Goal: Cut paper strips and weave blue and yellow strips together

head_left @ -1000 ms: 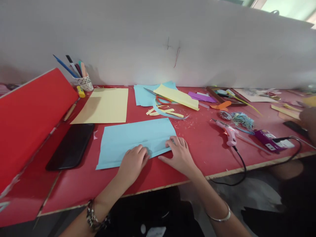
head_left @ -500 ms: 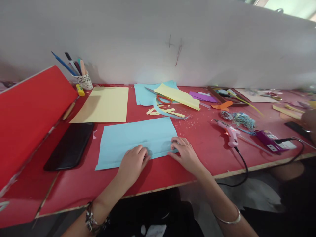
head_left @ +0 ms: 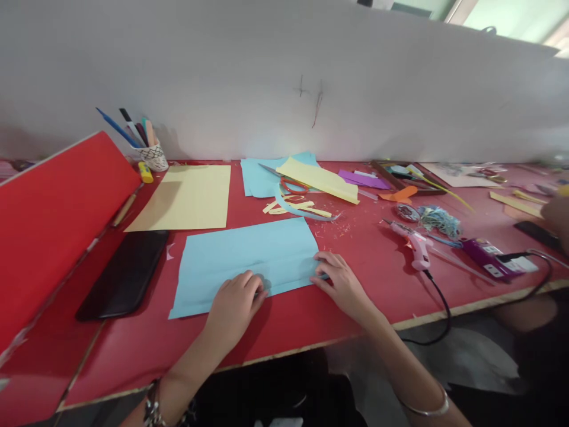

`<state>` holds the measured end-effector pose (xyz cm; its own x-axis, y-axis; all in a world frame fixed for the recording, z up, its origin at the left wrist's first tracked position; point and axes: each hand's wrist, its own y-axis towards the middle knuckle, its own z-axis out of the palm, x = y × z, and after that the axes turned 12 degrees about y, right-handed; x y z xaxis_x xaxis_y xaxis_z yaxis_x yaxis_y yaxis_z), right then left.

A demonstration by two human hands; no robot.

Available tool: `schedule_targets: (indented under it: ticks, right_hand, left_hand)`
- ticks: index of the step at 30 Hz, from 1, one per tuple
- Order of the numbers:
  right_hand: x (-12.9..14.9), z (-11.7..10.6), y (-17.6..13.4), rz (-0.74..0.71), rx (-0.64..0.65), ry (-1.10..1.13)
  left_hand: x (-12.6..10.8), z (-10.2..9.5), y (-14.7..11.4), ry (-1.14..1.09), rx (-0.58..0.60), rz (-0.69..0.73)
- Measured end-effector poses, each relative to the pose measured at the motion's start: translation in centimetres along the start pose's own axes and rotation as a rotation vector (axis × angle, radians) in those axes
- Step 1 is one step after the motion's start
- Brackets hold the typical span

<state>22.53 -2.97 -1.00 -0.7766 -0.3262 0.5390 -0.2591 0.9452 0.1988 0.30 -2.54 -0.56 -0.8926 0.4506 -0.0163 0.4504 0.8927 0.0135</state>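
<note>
So there's a light blue rectangular paper sheet lying on the red-topped table, right in front of the person, with a crease line running along its lower part, and both of the 2 bare hands are on it. The left hand sits over the near edge around the middle, fingers curled down; can't tell if it's actually pinching the paper or just pressing. The right hand is at the near right corner, fingers bent and thumb close under them, but I can't tell whether that's a proper grip either. Just beyond the sheet are some thin pale yellow paper strips and a pair of orange-red-handled scissors. A flat black phone-like slab lies off to the left, and a pink glue gun is over to the right.
</note>
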Motion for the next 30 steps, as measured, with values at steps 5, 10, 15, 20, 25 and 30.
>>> schedule_targets:
  ticks: [5, 10, 15, 20, 25, 30]
  right_hand:
    - [-0.5, -0.3, -0.1, 0.008, 0.008, -0.004]
    - [-1.7, -1.4, -0.4, 0.017, 0.013, 0.003]
    - [-2.0, -1.7, -0.6, 0.04, -0.003, 0.002]
    - [-1.9, -1.4, -0.6, 0.031, -0.005, 0.005]
    - [-2.1, -1.1, -0.7, 0.031, -0.033, -0.007]
    - [-2.1, -1.0, -0.7, 0.037, -0.03, -0.012]
  left_hand:
    - [1.7, 0.6, -1.0, -0.014, -0.048, -0.031]
    - [4.1, 1.1, -2.8, -0.101, -0.082, -0.086]
    - [6.4, 1.1, -4.7, -0.239, -0.107, -0.175]
    - [8.3, 1.0, -6.5, -0.263, -0.161, -0.294]
    - [8.3, 0.3, -7.3, -0.193, -0.168, -0.429]
    - [8.0, -0.1, -7.3, -0.104, -0.112, -0.534]
